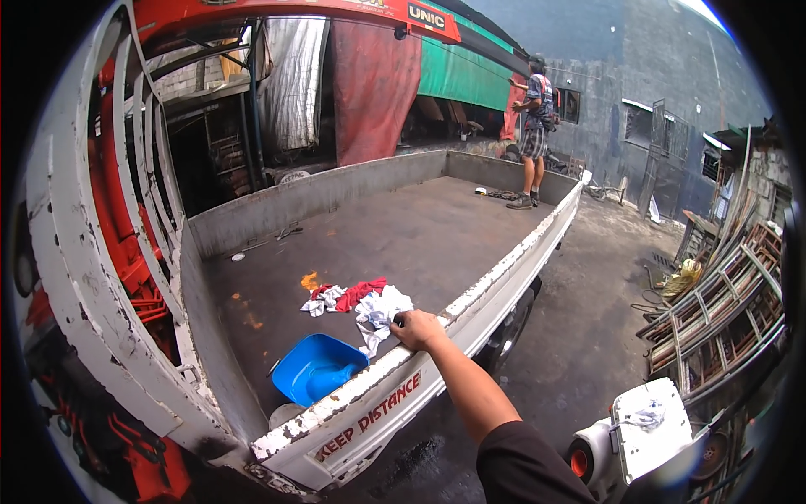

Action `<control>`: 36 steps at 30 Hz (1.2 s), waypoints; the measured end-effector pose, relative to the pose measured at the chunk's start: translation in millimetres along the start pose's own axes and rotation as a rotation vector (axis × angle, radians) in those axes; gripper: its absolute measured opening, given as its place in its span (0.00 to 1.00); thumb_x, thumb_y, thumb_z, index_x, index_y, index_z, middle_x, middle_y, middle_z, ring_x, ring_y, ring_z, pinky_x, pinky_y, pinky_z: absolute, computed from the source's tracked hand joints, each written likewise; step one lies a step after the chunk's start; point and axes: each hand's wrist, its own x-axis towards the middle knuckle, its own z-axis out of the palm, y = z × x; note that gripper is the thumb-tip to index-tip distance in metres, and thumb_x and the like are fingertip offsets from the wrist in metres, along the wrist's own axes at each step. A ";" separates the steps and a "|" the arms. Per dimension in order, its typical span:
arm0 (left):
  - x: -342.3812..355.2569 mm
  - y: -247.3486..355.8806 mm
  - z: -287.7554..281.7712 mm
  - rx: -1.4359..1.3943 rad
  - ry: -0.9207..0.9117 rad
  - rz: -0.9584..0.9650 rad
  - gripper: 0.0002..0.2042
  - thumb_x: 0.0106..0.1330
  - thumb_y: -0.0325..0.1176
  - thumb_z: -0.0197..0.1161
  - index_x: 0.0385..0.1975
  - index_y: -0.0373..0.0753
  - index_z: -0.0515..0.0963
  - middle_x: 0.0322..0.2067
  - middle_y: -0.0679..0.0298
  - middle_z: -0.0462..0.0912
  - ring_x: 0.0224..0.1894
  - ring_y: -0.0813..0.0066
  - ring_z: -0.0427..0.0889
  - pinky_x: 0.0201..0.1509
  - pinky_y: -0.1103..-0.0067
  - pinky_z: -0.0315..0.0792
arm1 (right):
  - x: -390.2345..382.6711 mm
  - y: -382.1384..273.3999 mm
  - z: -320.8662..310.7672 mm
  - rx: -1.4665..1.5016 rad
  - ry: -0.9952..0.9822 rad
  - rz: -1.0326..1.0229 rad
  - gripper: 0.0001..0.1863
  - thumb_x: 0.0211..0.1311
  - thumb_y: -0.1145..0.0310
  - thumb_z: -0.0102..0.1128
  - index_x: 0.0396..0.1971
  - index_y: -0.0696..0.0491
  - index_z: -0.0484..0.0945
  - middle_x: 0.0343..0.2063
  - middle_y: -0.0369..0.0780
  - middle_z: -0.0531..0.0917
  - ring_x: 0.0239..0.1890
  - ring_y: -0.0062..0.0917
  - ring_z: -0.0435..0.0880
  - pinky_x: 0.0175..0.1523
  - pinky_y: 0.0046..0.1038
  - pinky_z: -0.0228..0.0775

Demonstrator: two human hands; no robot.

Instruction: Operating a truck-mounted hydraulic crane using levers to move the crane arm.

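Observation:
My right hand (417, 331) reaches up from the lower edge, fingers curled over the chipped white top rail (499, 279) of a truck bed's side panel. Just beyond it on the dirty metal bed floor lie crumpled white cloths (382, 309) and red cloths (363, 293), with a small orange-yellow piece (309, 280) beside them. A blue plastic basin (311, 366) sits against the inside of the near panel. My left hand is out of view.
A person (534, 126) stands at the bed's far right end. A red crane boom (285, 21) crosses overhead. A white metal frame (80, 252) rises at left. Rusty ladders (714, 311) lean at right, near a white box-like object (651, 428) and a grey wall (663, 67).

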 end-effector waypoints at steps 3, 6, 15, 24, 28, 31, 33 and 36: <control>0.6 2.2 -0.2 0.018 -0.079 -0.040 0.18 0.61 0.42 0.56 0.42 0.36 0.81 0.42 0.51 0.80 0.49 0.52 0.74 0.55 0.62 0.66 | 0.1 2.2 -0.9 -0.026 -0.054 0.011 0.23 0.64 0.47 0.53 0.47 0.47 0.84 0.42 0.46 0.86 0.48 0.42 0.83 0.56 0.37 0.73; 1.3 5.9 -10.7 -0.011 -0.166 -0.062 0.19 0.59 0.43 0.58 0.44 0.36 0.81 0.43 0.52 0.80 0.50 0.53 0.73 0.57 0.62 0.66 | 1.4 7.3 4.5 0.003 0.000 -0.010 0.23 0.64 0.47 0.53 0.46 0.47 0.84 0.41 0.46 0.86 0.48 0.42 0.83 0.56 0.38 0.73; 4.7 2.1 -7.8 0.030 -0.082 -0.034 0.20 0.57 0.44 0.61 0.44 0.37 0.82 0.44 0.54 0.79 0.50 0.55 0.73 0.56 0.63 0.67 | -0.7 3.0 -1.7 -0.021 -0.055 0.007 0.24 0.65 0.46 0.53 0.48 0.47 0.83 0.44 0.44 0.86 0.49 0.39 0.84 0.55 0.37 0.74; -4.0 -24.6 29.5 0.060 -0.207 0.016 0.20 0.61 0.46 0.58 0.45 0.39 0.80 0.44 0.53 0.80 0.49 0.55 0.76 0.52 0.62 0.70 | 3.6 6.5 4.4 0.004 0.002 -0.042 0.21 0.64 0.48 0.51 0.45 0.47 0.84 0.40 0.45 0.86 0.46 0.41 0.84 0.54 0.38 0.75; -2.7 -26.0 37.7 0.041 -0.168 0.007 0.20 0.61 0.46 0.58 0.46 0.39 0.80 0.45 0.53 0.80 0.50 0.55 0.76 0.53 0.62 0.70 | -4.9 9.2 8.2 -0.038 -0.011 -0.044 0.22 0.64 0.47 0.51 0.45 0.46 0.84 0.42 0.45 0.86 0.48 0.41 0.84 0.55 0.38 0.74; -17.7 -25.5 40.4 0.027 -0.146 0.009 0.21 0.61 0.47 0.58 0.47 0.38 0.80 0.46 0.52 0.80 0.51 0.55 0.76 0.54 0.62 0.70 | -0.7 2.1 4.5 -0.004 -0.049 -0.015 0.22 0.64 0.47 0.51 0.44 0.45 0.84 0.41 0.45 0.86 0.48 0.41 0.84 0.56 0.38 0.74; -6.6 -17.0 29.5 0.029 -0.133 0.002 0.21 0.61 0.47 0.59 0.47 0.38 0.80 0.47 0.52 0.80 0.52 0.55 0.76 0.54 0.62 0.70 | 0.5 1.0 2.8 0.008 -0.046 -0.008 0.21 0.63 0.47 0.51 0.44 0.45 0.85 0.40 0.46 0.86 0.48 0.41 0.84 0.56 0.38 0.74; 12.5 0.7 8.6 0.005 -0.050 0.012 0.18 0.58 0.44 0.60 0.42 0.38 0.82 0.43 0.53 0.79 0.50 0.55 0.75 0.54 0.62 0.68 | -3.7 16.0 0.5 0.024 0.037 -0.003 0.20 0.62 0.49 0.52 0.42 0.46 0.85 0.39 0.46 0.86 0.46 0.41 0.84 0.55 0.39 0.74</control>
